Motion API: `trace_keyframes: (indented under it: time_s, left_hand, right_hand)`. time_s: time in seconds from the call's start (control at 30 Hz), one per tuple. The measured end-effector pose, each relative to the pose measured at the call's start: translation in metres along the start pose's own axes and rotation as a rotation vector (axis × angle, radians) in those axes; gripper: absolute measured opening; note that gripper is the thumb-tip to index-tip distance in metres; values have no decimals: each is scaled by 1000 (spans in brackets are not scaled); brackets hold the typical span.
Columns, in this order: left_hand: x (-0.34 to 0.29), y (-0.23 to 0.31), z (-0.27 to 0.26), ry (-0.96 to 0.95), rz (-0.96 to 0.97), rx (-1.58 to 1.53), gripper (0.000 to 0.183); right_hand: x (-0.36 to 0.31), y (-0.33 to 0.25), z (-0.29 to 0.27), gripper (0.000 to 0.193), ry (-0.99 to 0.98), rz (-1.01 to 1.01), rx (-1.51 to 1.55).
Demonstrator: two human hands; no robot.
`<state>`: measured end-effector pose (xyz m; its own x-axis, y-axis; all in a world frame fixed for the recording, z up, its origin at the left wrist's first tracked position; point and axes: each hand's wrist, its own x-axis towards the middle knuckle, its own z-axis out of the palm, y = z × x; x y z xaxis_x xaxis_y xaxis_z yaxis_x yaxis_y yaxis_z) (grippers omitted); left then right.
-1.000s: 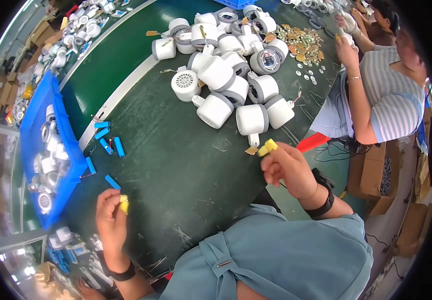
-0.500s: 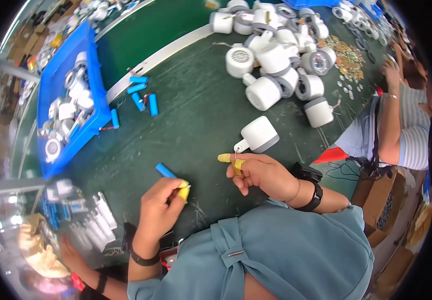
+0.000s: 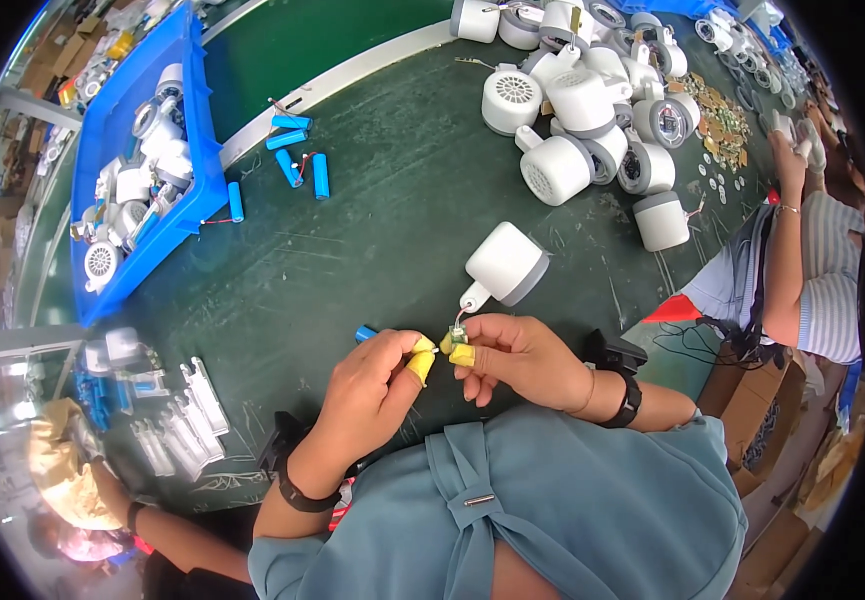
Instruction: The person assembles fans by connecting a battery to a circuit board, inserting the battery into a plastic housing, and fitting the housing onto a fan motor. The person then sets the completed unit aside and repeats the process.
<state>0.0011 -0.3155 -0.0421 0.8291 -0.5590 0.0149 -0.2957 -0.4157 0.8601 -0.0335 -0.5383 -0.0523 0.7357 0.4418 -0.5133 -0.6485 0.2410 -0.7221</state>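
My left hand (image 3: 374,385), with yellow covers on its thumb and forefinger, is closed in a pinch on a small white connector (image 3: 436,350). A blue cylindrical battery (image 3: 365,333) pokes out behind that hand; any lead between the two is hidden. Opposite, my right hand (image 3: 527,360), also with yellow finger covers, grips a small green circuit board (image 3: 458,334) between thumb and forefinger. Thin wires run from the board to the handle end of a white round housing with a grey rim (image 3: 502,262), lying on the table. The connector is close to the board; whether they touch I cannot tell.
Several similar housings (image 3: 556,170) are heaped far right, beside loose small boards (image 3: 717,125). Far left, a blue crate (image 3: 214,185) holds parts, with several blue batteries (image 3: 321,177) near it. Clear plastic pieces (image 3: 190,425) lie at left. Co-workers' arms (image 3: 784,235) show at both sides.
My left hand has moved right and up to meet my right hand. The right hand, formerly with its forefinger extended, now pinches the circuit board. The housing has tilted slightly.
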Motion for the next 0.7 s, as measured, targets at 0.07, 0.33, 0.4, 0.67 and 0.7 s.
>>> trace_keyframes:
  time_s: [0.07, 0.33, 0.4, 0.67, 0.7]
  left_hand:
    - [2, 4, 0, -39, -29, -5, 23]
    - [11, 3, 0, -98, -21, 35, 21]
    - [13, 3, -2, -135, -17, 63, 22]
    - [35, 7, -21, -401, -22, 197, 17]
    - [38, 9, -22, -472, -18, 233, 17]
  right_hand:
    - [0, 4, 0, 16, -11, -55, -24]
    - [0, 4, 0, 15, 12, -92, -135]
    - [1, 3, 1, 14, 18, -105, -180]
    - [3, 9, 3, 9, 13, -335, -571]
    - [3, 7, 4, 8, 41, -337, -621]
